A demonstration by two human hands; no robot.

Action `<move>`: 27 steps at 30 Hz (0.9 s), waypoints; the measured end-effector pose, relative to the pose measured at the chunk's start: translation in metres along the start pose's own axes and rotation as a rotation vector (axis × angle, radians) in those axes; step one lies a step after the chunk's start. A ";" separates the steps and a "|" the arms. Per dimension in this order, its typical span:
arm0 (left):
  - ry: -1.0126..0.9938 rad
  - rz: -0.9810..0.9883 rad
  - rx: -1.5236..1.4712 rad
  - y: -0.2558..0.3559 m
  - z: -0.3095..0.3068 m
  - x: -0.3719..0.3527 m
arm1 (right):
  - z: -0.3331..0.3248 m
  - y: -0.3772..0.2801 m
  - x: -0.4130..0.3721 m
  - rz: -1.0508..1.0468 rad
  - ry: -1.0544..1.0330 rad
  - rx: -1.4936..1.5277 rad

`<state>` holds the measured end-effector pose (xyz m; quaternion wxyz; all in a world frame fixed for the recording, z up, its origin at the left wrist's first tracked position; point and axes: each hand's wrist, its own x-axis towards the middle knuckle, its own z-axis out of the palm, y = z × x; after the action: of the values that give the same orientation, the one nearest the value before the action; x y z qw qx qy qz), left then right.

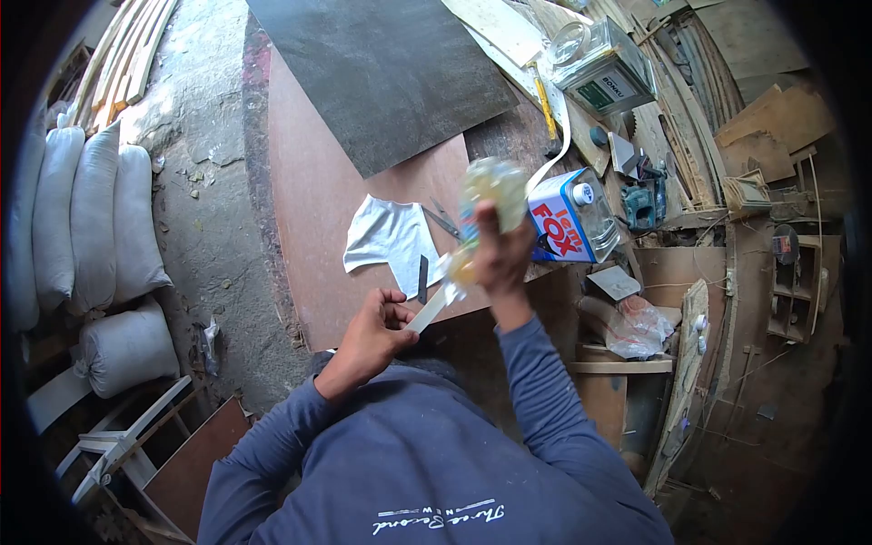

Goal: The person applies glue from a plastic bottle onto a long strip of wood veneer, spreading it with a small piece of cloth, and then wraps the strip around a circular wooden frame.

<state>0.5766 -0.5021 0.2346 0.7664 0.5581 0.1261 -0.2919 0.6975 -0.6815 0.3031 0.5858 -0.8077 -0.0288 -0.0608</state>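
My right hand (501,257) grips a clear plastic bottle (491,187) with yellowish liquid in it, tipped so its lower end meets a pale thin strip (431,311). My left hand (371,338) pinches the near end of that strip between fingers and thumb. Both hands are raised above the edge of a brown plywood board (313,209). On the board just beyond the hands lie a white cloth (389,238) and a small dark blade (422,278).
A blue and white "Fox" tin (570,218) stands right of the bottle. A dark grey sheet (381,73) lies on the board's far end, a metal can (604,68) beyond it. White sacks (91,218) are stacked at left. Wood offcuts, tools and a plastic bag (638,327) crowd the right.
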 end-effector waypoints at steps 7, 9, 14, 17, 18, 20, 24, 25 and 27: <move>0.009 0.016 0.048 0.001 -0.006 -0.007 | 0.008 0.011 -0.002 -0.099 0.064 -0.161; 0.001 -0.011 0.023 0.001 -0.008 -0.011 | -0.008 0.019 0.025 -0.048 0.140 -0.167; 0.018 -0.037 0.021 0.004 -0.007 -0.014 | 0.007 0.015 -0.001 -0.021 0.065 0.008; 0.030 -0.038 -0.038 -0.003 -0.008 -0.010 | 0.027 -0.021 -0.042 -0.090 -0.094 0.004; 0.036 -0.026 -0.050 -0.009 -0.009 -0.010 | 0.026 -0.023 -0.043 -0.103 -0.094 0.043; -0.013 -0.059 0.128 -0.001 -0.014 -0.018 | 0.012 0.001 -0.038 -0.149 -0.094 -0.043; -0.183 -0.129 0.540 0.019 -0.029 -0.030 | -0.016 0.019 -0.003 -0.070 0.081 -0.033; -0.202 -0.120 0.556 0.014 -0.034 -0.030 | -0.015 0.018 -0.005 -0.083 0.106 -0.024; -0.205 -0.136 0.513 0.014 -0.036 -0.031 | -0.008 0.009 -0.019 -0.029 0.067 0.030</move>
<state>0.5651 -0.4561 0.2492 0.5874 0.6918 0.0072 -0.4199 0.6793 -0.6911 0.2945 0.5975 -0.7959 -0.0217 -0.0957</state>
